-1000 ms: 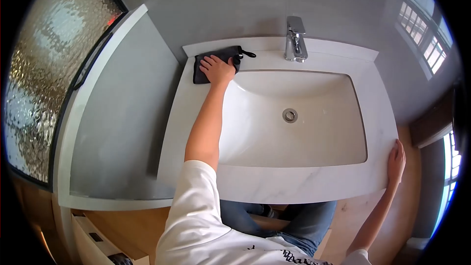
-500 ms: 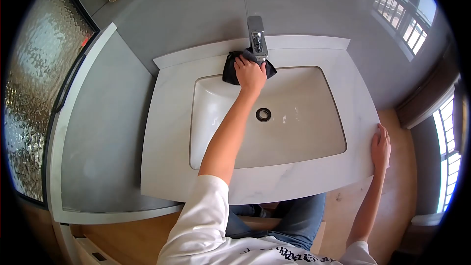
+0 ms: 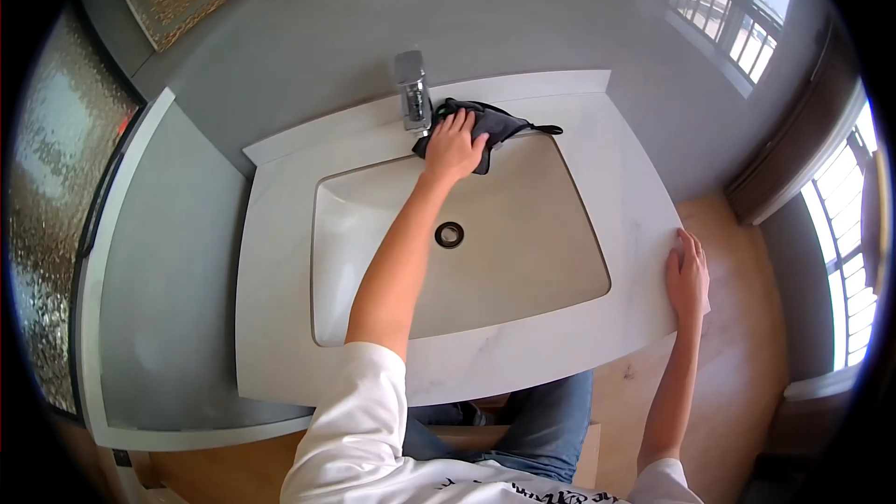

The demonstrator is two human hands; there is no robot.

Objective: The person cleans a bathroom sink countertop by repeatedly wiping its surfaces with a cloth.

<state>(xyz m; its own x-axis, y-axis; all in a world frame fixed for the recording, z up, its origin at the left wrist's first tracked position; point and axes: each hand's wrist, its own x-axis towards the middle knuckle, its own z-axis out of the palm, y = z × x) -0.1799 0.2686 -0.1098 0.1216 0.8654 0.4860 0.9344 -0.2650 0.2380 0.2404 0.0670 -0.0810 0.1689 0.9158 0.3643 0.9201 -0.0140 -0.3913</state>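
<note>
A dark grey cloth (image 3: 495, 124) with a black loop lies bunched on the counter's back strip, right of the chrome faucet (image 3: 413, 93), and hangs over the rear rim of the sink (image 3: 523, 243). Pressed down on this cloth is my left hand (image 3: 454, 149), its fingers spread a little over the fabric. At the right edge of the white marbled counter (image 3: 644, 224) rests my right hand (image 3: 689, 278), fingers extended along the edge, with nothing seen in it.
A low grey partition (image 3: 177, 280) with a white edge stands left of the counter. Beyond it is a textured glass panel (image 3: 47, 224). Grey wall (image 3: 523, 19) rises behind the faucet. An open drawer is partly visible below, and a barred window (image 3: 845, 233) is at far right.
My left hand has moved the cloth rightward along the back counter, from the left corner past the faucet to its right side. The view has shifted; my right hand stays at the counter's edge.
</note>
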